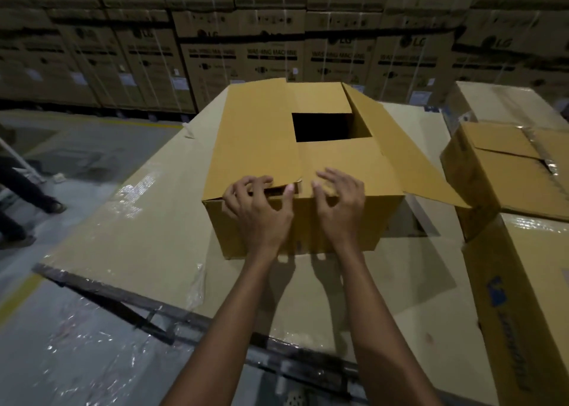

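Box: a brown cardboard box (303, 221) sits on top of a big flat carton (154, 221) wrapped in shiny plastic, right in front of the person.
Top of box: the left flap (255, 134), the far flap (320, 97) and the near flap (345, 156) are folded down. The right flap (409, 159) sticks out to the side. A dark square hole (323, 127) shows in the middle.
Left hand: the left hand (258, 211) is at the near edge of the box. Its fingers curl over the left flap and its thumb is under the edge, so it pinches that flap.
Right hand: the right hand (338, 208) is just beside it, fingers bent like a claw, tips on the near flap. I cannot tell if it grips anything.
Around: more boxes (505, 165) stand on the right, and tall stacked washing machine boxes (271, 54) fill the back.
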Demonstrator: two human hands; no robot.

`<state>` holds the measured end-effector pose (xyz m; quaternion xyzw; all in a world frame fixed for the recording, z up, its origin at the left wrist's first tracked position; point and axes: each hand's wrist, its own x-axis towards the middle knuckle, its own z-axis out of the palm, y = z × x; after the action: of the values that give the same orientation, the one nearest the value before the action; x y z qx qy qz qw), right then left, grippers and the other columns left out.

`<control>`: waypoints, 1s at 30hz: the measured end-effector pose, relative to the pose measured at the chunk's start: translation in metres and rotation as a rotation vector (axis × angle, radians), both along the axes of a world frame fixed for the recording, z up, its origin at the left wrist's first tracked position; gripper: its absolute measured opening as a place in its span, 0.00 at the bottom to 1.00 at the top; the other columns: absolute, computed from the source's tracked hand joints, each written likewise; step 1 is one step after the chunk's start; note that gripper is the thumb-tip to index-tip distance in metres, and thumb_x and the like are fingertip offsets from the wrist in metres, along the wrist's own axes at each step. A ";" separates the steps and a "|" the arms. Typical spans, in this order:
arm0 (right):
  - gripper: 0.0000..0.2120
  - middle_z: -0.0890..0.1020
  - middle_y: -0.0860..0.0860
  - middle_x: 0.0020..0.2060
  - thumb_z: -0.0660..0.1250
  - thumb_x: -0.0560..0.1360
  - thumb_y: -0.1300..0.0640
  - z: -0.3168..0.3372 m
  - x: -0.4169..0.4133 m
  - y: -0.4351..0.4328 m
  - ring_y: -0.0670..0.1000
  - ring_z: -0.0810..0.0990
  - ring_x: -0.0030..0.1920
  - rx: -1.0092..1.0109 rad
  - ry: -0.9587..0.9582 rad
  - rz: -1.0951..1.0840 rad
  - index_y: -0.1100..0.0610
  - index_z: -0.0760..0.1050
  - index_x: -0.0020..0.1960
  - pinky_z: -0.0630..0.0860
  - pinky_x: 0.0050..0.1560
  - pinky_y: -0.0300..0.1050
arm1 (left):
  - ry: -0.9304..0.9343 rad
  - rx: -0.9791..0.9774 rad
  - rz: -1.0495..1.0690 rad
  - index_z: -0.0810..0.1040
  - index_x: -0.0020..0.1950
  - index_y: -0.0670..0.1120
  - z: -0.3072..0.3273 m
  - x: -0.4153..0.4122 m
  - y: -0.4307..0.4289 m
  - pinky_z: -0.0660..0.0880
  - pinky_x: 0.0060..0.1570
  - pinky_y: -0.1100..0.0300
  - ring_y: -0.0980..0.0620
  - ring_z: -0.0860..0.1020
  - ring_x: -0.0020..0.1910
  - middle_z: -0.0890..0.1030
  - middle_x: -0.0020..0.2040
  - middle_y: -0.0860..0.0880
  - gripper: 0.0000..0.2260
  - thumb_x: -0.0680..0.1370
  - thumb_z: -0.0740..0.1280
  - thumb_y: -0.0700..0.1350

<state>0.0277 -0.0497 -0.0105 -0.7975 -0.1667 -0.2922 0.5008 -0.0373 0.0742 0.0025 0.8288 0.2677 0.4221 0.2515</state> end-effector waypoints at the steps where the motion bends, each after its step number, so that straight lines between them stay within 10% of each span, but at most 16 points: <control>1: 0.12 0.82 0.46 0.60 0.69 0.80 0.49 0.004 -0.001 -0.009 0.51 0.75 0.63 0.076 0.060 -0.075 0.49 0.82 0.61 0.71 0.64 0.51 | 0.082 0.034 -0.002 0.80 0.60 0.51 0.002 0.005 0.001 0.64 0.65 0.44 0.43 0.68 0.67 0.76 0.62 0.44 0.25 0.72 0.71 0.68; 5: 0.16 0.73 0.52 0.67 0.72 0.78 0.51 0.014 0.010 -0.053 0.55 0.68 0.70 0.373 0.462 -0.447 0.48 0.75 0.64 0.69 0.71 0.58 | 0.211 0.207 -0.070 0.78 0.64 0.51 0.007 0.021 0.010 0.66 0.64 0.41 0.39 0.69 0.68 0.75 0.65 0.42 0.34 0.66 0.74 0.71; 11: 0.20 0.67 0.54 0.73 0.72 0.78 0.47 0.015 0.030 -0.085 0.57 0.70 0.69 0.392 0.694 -0.252 0.43 0.72 0.68 0.71 0.59 0.49 | -0.097 0.394 -0.059 0.85 0.46 0.49 0.030 0.016 0.049 0.70 0.48 0.51 0.42 0.79 0.50 0.85 0.45 0.48 0.07 0.69 0.74 0.48; 17: 0.22 0.73 0.52 0.72 0.71 0.80 0.49 0.009 0.037 -0.081 0.57 0.69 0.74 0.416 0.607 -0.218 0.47 0.72 0.72 0.71 0.63 0.48 | -0.533 -0.315 0.320 0.85 0.45 0.47 0.078 -0.012 0.134 0.80 0.41 0.59 0.56 0.81 0.36 0.84 0.40 0.54 0.17 0.72 0.75 0.61; 22: 0.22 0.72 0.53 0.73 0.71 0.79 0.48 0.008 0.034 -0.084 0.55 0.72 0.70 0.449 0.653 -0.233 0.44 0.72 0.72 0.69 0.57 0.46 | -0.687 -0.929 0.416 0.72 0.34 0.46 0.025 -0.043 0.174 0.72 0.26 0.56 0.53 0.73 0.22 0.79 0.32 0.45 0.16 0.74 0.78 0.46; 30: 0.23 0.69 0.54 0.73 0.67 0.80 0.39 -0.004 0.025 -0.083 0.58 0.65 0.74 0.262 0.591 -0.289 0.43 0.71 0.73 0.70 0.68 0.61 | -0.060 -1.210 0.367 0.82 0.52 0.38 -0.030 -0.058 0.155 0.79 0.32 0.54 0.44 0.82 0.35 0.84 0.42 0.41 0.19 0.76 0.76 0.54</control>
<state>0.0531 -0.1329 -0.0147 -0.7920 0.1386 -0.1355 0.5789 -0.0950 0.2290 -0.0276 0.4685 0.5896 0.2554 0.6063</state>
